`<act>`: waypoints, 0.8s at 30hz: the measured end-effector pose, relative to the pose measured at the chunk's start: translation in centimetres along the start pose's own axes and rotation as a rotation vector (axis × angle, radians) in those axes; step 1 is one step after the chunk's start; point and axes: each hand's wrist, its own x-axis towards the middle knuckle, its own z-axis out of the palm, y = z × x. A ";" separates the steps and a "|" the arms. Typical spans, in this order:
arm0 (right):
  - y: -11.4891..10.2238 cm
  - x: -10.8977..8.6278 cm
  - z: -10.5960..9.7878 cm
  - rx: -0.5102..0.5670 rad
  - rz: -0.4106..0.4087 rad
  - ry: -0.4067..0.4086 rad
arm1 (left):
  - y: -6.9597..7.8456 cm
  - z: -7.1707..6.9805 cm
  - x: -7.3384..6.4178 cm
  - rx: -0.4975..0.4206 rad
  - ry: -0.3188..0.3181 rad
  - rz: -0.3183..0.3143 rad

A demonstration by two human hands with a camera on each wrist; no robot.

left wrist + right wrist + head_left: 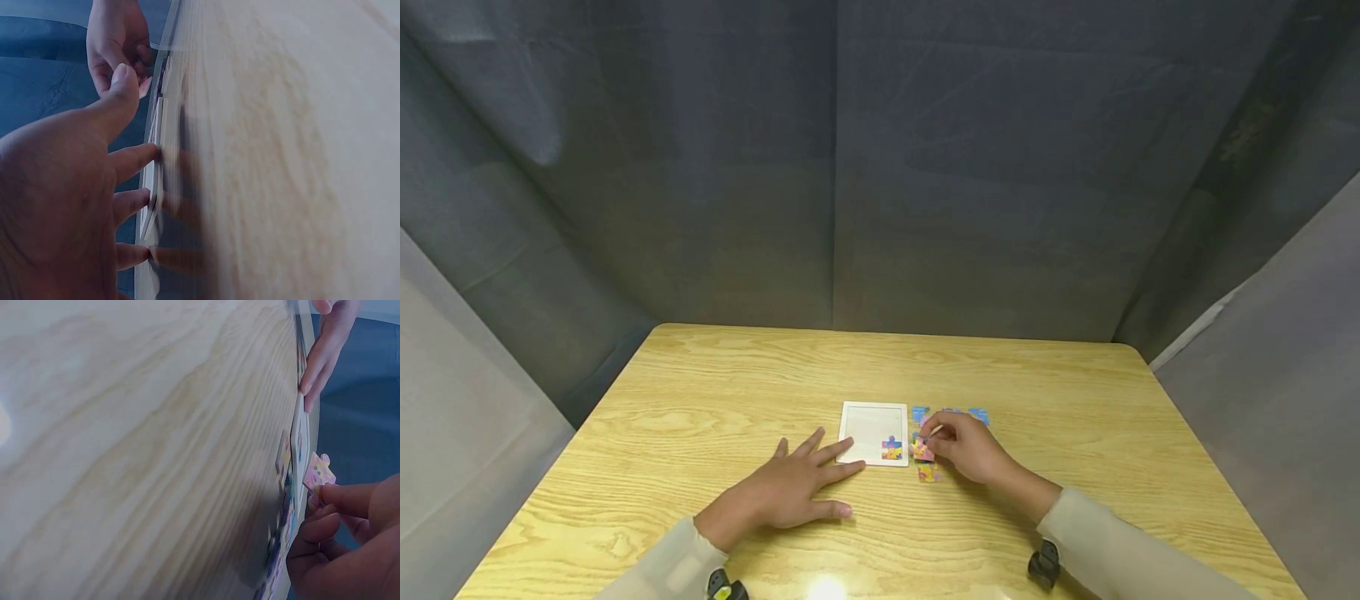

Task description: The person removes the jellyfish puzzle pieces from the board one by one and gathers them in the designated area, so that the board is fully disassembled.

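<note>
A white puzzle tray [867,425] lies on the wooden table, with a colourful jigsaw piece [892,451] in its lower right corner. My left hand [797,485] has its fingers spread and straight, with fingertips on the tray's left and lower left edge. Just right of the tray, my right hand [972,448] pinches a pink and yellow jigsaw piece [319,470] between thumb and fingers. The right wrist view shows that piece tilted, raised above the other pieces. Below it lies a loose yellow and pink piece [928,473].
More loose pieces lie right of the tray, among them a blue one [921,413] and another blue one [978,415] behind the right hand, which partly covers the group. A dark curtain [835,167] hangs behind the table's [737,375] far edge.
</note>
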 end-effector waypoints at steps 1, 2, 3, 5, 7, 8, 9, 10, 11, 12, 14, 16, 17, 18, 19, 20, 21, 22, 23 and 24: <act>0.1 -0.2 -0.2 0.005 0.003 0.005 | 0.0 0.0 0.0 0.000 0.001 0.001; 0.3 -0.4 -0.3 0.007 0.007 0.007 | 0.0 0.0 0.0 0.000 0.001 0.001; 0.4 -0.6 -0.5 0.014 0.007 0.007 | 0.0 0.0 0.0 0.000 0.001 0.001; 0.7 -1.0 -0.7 0.029 0.015 0.011 | 0.0 0.0 0.0 0.000 0.000 -0.001; 1.0 -1.5 -0.9 0.031 0.028 0.018 | -0.1 0.0 0.0 -0.001 -0.001 -0.002; 1.1 -1.6 -1.0 0.027 0.036 0.025 | -0.1 0.0 0.0 -0.003 -0.001 -0.001; 1.3 -1.9 -1.0 0.023 0.042 0.030 | 0.0 0.0 0.0 -0.003 -0.001 0.000; 1.4 -2.0 -1.1 0.015 0.053 0.035 | 0.0 0.0 0.0 -0.004 0.000 0.001; 1.6 -2.2 -1.2 0.005 0.056 0.037 | 0.0 0.0 0.0 -0.004 0.001 0.002; 1.7 -2.4 -1.3 -0.004 0.053 0.037 | 0.0 0.0 0.0 -0.004 0.001 0.003; 1.9 -2.8 -1.5 -0.016 0.048 0.033 | 0.0 0.0 -0.1 -0.004 0.001 0.002; 2.1 -3.2 -1.7 -0.029 0.040 0.025 | 0.0 -0.1 -0.1 -0.003 0.000 0.000; 2.2 -3.3 -1.7 -0.032 0.035 0.021 | 0.0 -0.1 -0.1 -0.002 -0.001 -0.001; 2.2 -3.4 -1.7 -0.036 0.032 0.018 | 0.0 -0.1 -0.1 -0.001 -0.001 -0.002; 2.3 -3.5 -1.8 -0.040 0.029 0.018 | 0.0 -0.1 0.0 -0.001 -0.002 -0.003; 2.4 -3.6 -1.8 -0.044 0.024 0.017 | 0.0 -0.1 0.0 0.001 -0.002 -0.003; 2.4 -3.7 -1.8 -0.050 0.019 0.018 | 0.0 -0.1 0.0 0.002 -0.002 -0.003; 2.5 -3.8 -1.7 -0.052 0.016 0.021 | 0.0 -0.1 0.0 0.002 -0.002 -0.004; 2.5 -3.9 -1.7 -0.062 0.009 0.025 | 0.0 0.0 0.0 0.001 -0.003 -0.005; 2.5 -3.9 -1.7 -0.073 0.003 0.032 | 0.0 0.0 0.0 0.000 -0.003 -0.006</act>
